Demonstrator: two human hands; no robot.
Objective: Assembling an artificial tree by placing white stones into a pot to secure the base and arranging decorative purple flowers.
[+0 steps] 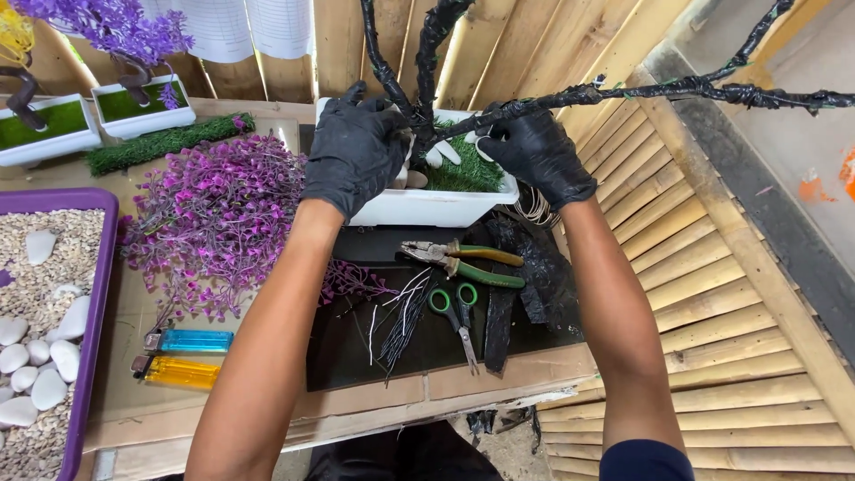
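head view: left hand [354, 147] and right hand [534, 147] both grip the black tree [427, 53] above the white pot [427, 207].

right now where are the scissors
In the head view the green-handled scissors lie on the black mat, just below the pliers and right of the bundle of wires.

Bright, even daylight, soft shadows, perhaps slight wide-angle bending at edges.
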